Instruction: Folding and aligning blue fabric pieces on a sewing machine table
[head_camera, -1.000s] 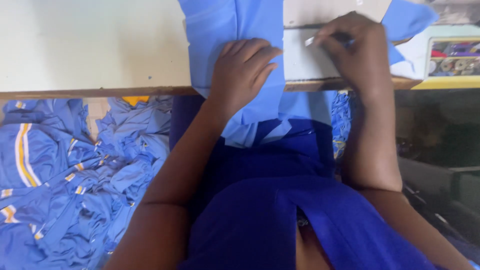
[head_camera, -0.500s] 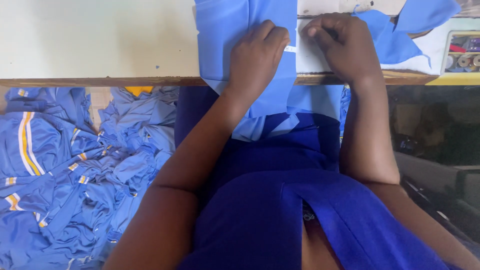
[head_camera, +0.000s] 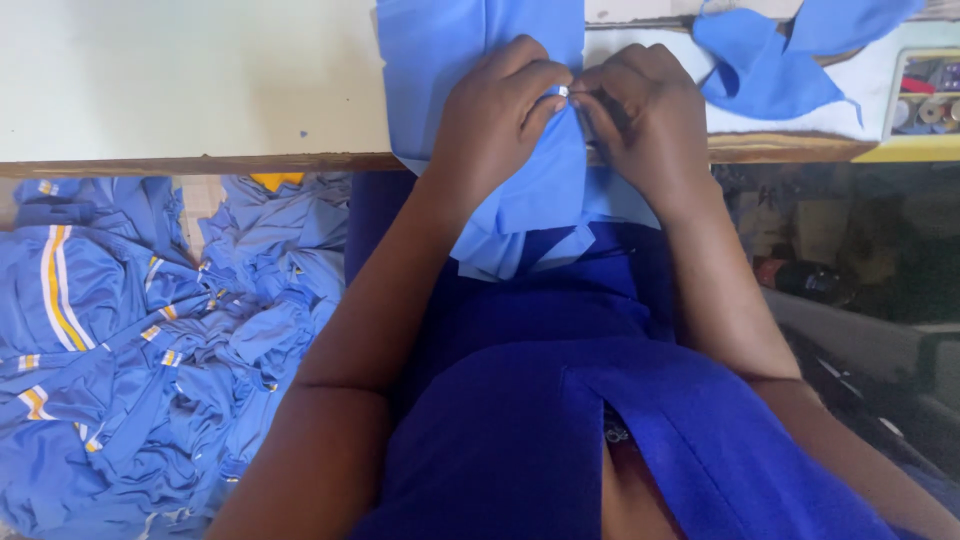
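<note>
A piece of light blue fabric (head_camera: 455, 50) lies over the near edge of a pale table (head_camera: 180, 80) and hangs down toward my lap. My left hand (head_camera: 495, 115) and my right hand (head_camera: 645, 110) meet at the table's edge and pinch a raised fold of this fabric between their fingertips. A small shiny thing shows between the fingertips; I cannot tell what it is. The fabric under both hands is hidden.
A heap of blue garments with yellow and white stripes (head_camera: 130, 350) lies on the floor at the left. More light blue fabric pieces (head_camera: 770, 60) rest on the table at the right, beside a tray of thread spools (head_camera: 925, 100). Dark clutter fills the space under the table's right side.
My right hand has moved left from the white surface to meet my left hand. Both now pinch the fabric into a fold where my left hand lay flat before.
</note>
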